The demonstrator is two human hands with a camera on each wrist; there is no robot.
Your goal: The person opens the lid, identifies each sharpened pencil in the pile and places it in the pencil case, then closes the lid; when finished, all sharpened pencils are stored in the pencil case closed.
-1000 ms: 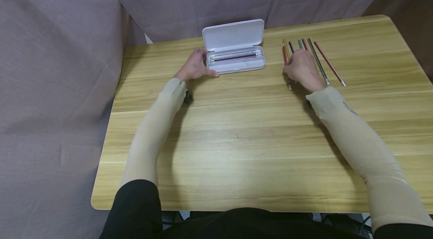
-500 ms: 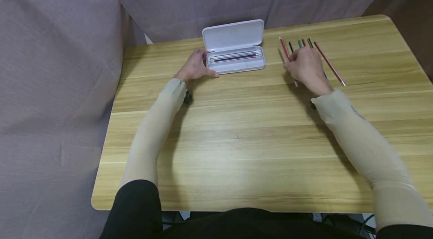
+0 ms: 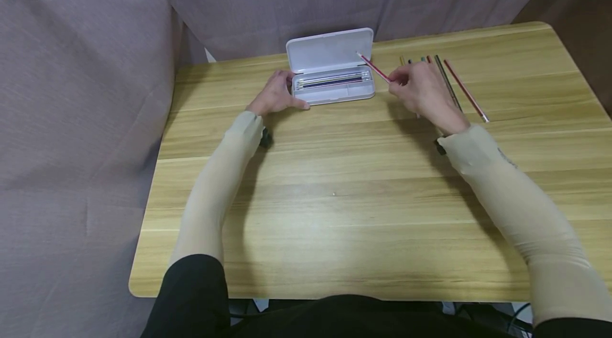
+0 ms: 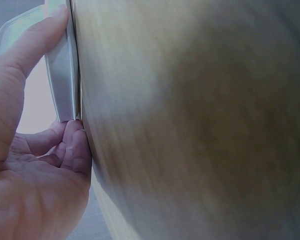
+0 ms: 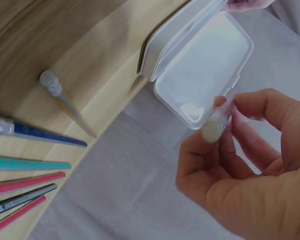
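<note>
A white pencil case (image 3: 332,68) lies open near the table's far edge, lid up, with several pencils lined up inside. My left hand (image 3: 276,94) holds the case's left end, thumb along its front edge; the left wrist view shows that hand (image 4: 35,150) against the case (image 4: 62,75). My right hand (image 3: 423,91) pinches a red pencil (image 3: 374,68), lifted off the table and angled toward the case's right end. In the right wrist view the fingers (image 5: 230,150) pinch the pencil's end (image 5: 215,127), with the case (image 5: 200,60) beyond.
Several loose coloured pencils (image 3: 449,85) lie in a row on the wooden table (image 3: 334,194) just right of my right hand, also seen as pencils (image 5: 25,165) in the right wrist view. Grey cloth hangs behind and to the left of the table.
My right hand lifted a red pencil out of the row and carried it left toward the case. The left hand stayed on the case.
</note>
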